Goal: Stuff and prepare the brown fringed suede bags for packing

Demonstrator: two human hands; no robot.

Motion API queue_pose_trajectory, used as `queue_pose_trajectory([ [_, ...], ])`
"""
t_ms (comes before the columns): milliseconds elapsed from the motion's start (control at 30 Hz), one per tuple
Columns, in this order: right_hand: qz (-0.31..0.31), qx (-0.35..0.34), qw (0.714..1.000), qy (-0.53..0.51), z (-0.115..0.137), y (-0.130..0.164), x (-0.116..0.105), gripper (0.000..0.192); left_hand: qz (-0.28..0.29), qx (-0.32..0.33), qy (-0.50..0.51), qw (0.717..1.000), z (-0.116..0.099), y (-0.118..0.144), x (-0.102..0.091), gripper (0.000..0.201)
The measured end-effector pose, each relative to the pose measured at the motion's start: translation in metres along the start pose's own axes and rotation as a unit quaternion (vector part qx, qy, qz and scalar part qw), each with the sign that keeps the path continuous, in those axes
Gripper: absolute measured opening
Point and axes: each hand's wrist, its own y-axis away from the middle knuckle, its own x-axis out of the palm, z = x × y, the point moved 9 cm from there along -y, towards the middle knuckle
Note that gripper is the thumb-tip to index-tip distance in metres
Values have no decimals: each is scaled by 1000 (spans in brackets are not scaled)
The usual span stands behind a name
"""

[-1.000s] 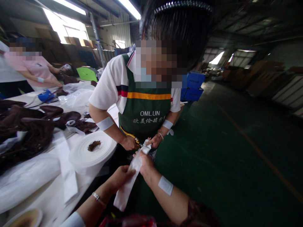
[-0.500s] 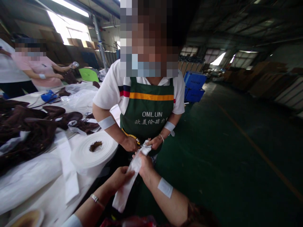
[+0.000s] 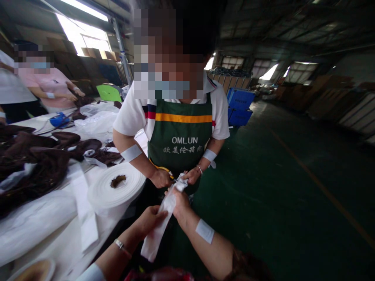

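A long white folded strip [image 3: 158, 234], which looks like thin plastic or soft sheet, slants away from me in the middle. My left hand [image 3: 152, 220] pinches its left edge partway along. Farther up, my right hand [image 3: 179, 201] grips the strip near its far end. A co-worker in a green apron [image 3: 178, 136] faces me and holds that far end with one hand [image 3: 191, 175]. The co-worker's other hand [image 3: 161, 178] has yellow-handled cutters [image 3: 165, 169] with the tips at the strip. Whether the blades touch the strip I cannot tell.
On the table at left are a large white roll [image 3: 108, 191], white strips [image 3: 83, 210], dark brown fabric pieces [image 3: 38, 156] and clear plastic [image 3: 96, 121]. Two other people stand beyond it. Blue boxes [image 3: 240, 105] are stacked behind the co-worker, beside the green floor [image 3: 263, 195].
The co-worker's head and upper body have leaned a little to the left and lower. Both my hands keep their hold on the strip, nearly still.
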Motion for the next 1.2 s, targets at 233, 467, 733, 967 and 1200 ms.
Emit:
queue_pose_trajectory([
  [233,4,-10,1000,4,-4,-4,-1,4,-7,4,1,1000,3,0,-2,72],
  [467,-10,2,1000,5,-3,-3,-3,7,3,3,-7,1000,4,-2,0,65],
  [733,16,86,995,41,-23,13,-2,8,-72,-22,-34,997,13,18,-19,28],
  [967,45,100,991,72,-35,-23,-10,11,-129,-51,-35,990,9,22,-37,14],
  [1200,19,39,998,54,-17,6,20,14,-77,5,-22,997,3,10,-32,31],
])
